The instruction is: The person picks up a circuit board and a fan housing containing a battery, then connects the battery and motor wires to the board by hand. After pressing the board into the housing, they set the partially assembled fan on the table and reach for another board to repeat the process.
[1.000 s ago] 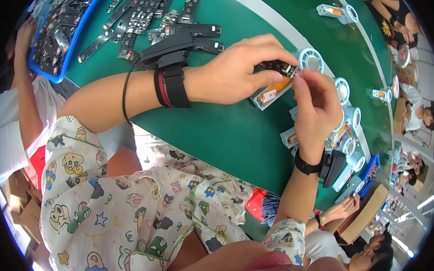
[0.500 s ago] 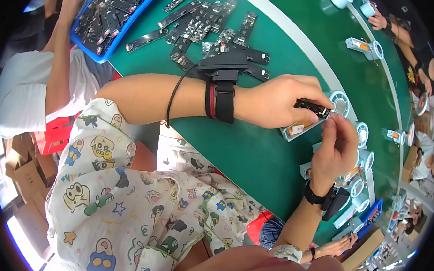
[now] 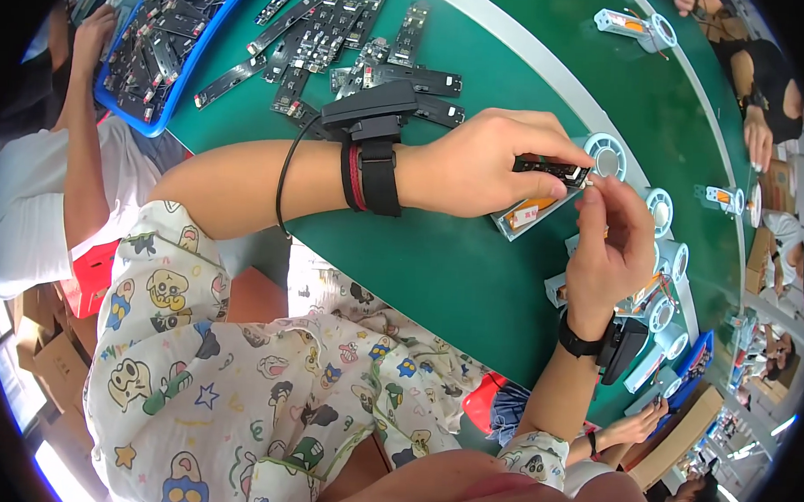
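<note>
My left hand point(image 3: 482, 169) is closed on a narrow black circuit board point(image 3: 549, 170), gripping it between thumb and fingers. At the board's right end, my right hand point(image 3: 613, 242) pinches thumb and fingertips together. A tiny pale piece shows there, too small to make out. Beneath both hands, on the green table, lies a light-blue handheld fan housing point(image 3: 606, 158). Its round grille is beyond my fingers, and its open handle shows an orange part with a white label point(image 3: 526, 215). The middle of the housing is hidden by my hands.
Loose circuit boards point(image 3: 326, 37) are piled on the green table point(image 3: 401, 278) beyond my left forearm. A blue bin point(image 3: 170, 106) of boards stands far left, beside a co-worker. More fan housings point(image 3: 658, 311) lie at the right, near a brown carton point(image 3: 681, 434). Other people work around.
The whole view has shifted, so the table and bin appear further up and left. My hands keep the same hold at the board's end, with the right fingertips slightly changed.
</note>
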The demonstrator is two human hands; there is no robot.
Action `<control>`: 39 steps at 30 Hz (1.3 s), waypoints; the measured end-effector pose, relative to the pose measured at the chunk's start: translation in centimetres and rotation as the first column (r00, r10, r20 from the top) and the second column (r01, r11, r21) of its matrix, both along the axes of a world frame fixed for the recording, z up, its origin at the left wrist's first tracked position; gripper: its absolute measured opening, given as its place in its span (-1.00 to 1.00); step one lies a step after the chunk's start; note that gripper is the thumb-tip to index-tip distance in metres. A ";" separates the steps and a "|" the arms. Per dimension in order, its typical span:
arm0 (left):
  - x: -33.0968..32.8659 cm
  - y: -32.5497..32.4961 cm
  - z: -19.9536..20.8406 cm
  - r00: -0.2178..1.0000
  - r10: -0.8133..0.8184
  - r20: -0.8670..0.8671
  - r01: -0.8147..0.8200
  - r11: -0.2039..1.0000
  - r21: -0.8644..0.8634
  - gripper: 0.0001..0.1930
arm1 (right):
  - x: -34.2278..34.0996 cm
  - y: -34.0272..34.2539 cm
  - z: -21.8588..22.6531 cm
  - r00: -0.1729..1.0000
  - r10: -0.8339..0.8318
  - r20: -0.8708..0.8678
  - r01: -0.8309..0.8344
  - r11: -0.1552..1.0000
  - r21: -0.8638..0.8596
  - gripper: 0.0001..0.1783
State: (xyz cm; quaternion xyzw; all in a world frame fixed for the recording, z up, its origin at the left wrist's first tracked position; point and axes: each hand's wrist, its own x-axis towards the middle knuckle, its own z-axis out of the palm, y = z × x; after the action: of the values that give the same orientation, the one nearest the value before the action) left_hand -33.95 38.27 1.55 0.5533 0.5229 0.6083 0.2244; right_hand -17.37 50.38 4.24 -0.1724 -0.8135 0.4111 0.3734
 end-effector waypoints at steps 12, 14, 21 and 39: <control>-0.1 -0.2 0.0 0.998 0.024 -0.052 -0.025 1.000 -0.007 -0.59 | -0.6 0.1 -0.4 0.999 0.008 -0.047 0.005 0.964 0.265 -0.74; 0.0 0.0 0.2 0.999 0.025 -0.046 -0.024 1.000 0.006 -0.58 | -0.1 0.2 0.0 1.000 0.007 -0.017 -0.002 0.963 0.271 -0.76; 0.3 0.0 -0.2 0.998 0.036 -0.044 -0.036 0.999 0.003 -0.57 | -0.3 0.0 0.6 1.000 -0.006 0.018 -0.002 0.918 0.397 -0.80; 0.9 0.0 -0.4 0.921 0.210 -0.328 -0.180 0.976 0.121 -0.58 | 0.1 -1.1 1.1 0.998 -0.011 0.056 0.024 0.972 -0.235 -0.72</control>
State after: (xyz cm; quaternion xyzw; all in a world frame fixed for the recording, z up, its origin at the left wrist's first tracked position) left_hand -33.09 38.25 1.16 0.6041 0.5787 0.5460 0.0447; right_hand -17.28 49.23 5.37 -0.2339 -0.7672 0.4967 0.3316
